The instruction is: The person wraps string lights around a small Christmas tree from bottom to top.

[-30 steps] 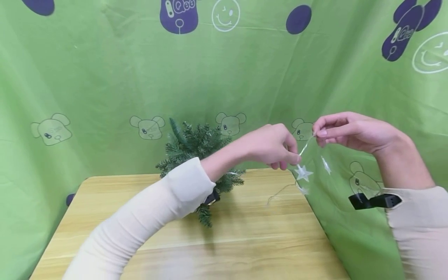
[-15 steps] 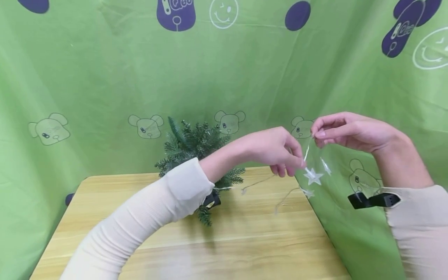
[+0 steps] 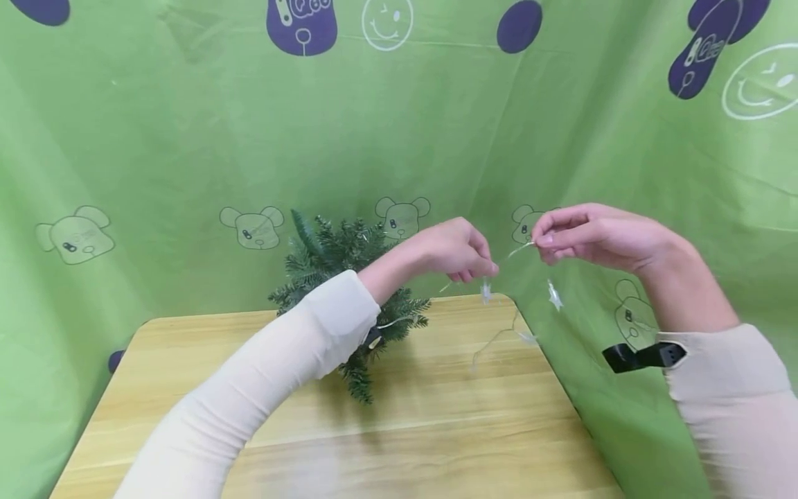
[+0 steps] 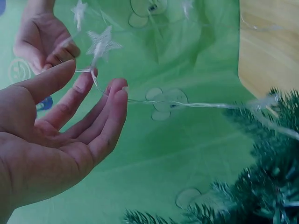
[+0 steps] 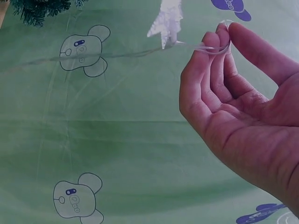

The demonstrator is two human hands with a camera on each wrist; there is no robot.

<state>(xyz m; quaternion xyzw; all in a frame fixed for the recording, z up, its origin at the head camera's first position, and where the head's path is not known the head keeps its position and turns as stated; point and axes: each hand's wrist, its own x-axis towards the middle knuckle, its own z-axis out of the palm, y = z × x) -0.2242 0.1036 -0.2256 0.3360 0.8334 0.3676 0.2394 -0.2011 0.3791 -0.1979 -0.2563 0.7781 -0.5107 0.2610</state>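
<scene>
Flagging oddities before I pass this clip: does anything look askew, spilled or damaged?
Nothing looks spilled or plainly damaged. Slightly odd: in the head view, one long sprig sticks up at the upper left of the tree, apart from the rest, perhaps bent that way.

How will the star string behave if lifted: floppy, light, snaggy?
The star string is probably floppy: one length curves loosely. Likely light: the right hand holds it in a pinch. Might snag, as it reaches the tree.
</scene>
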